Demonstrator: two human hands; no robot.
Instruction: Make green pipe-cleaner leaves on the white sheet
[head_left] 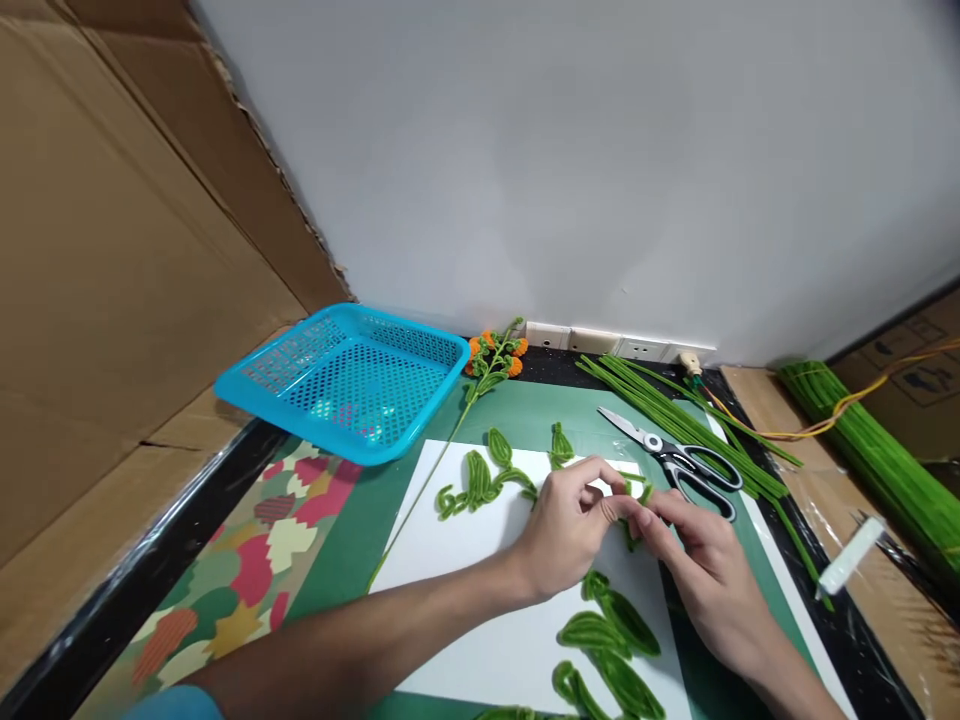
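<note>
The left hand (566, 530) and the right hand (694, 555) meet over the far part of a white sheet (450, 560), fingertips close together, both pinching a short green pipe cleaner (634, 510) that is bent between them. The piece shows only in bits between the fingers, so its exact shape cannot be told.

Just beyond the hands, on the sheet's far edge, lie finished green leaf loops (487, 475). More leaf shapes (607, 630) lie on the sheet near the wrists. Just beyond the right hand, scissors (679, 460) lie shut on a green mat (540, 410), touching a sheaf of straight green pipe cleaners (675, 415) that runs slantwise toward the wall. A stem with orange blossoms (491, 360) lies from the mat's far edge down along the sheet's left side. A blue basket (349, 380) sits tilted at the left. Well apart, at the right, a thick bundle of green stems (877, 450) lies on cardboard.
</note>
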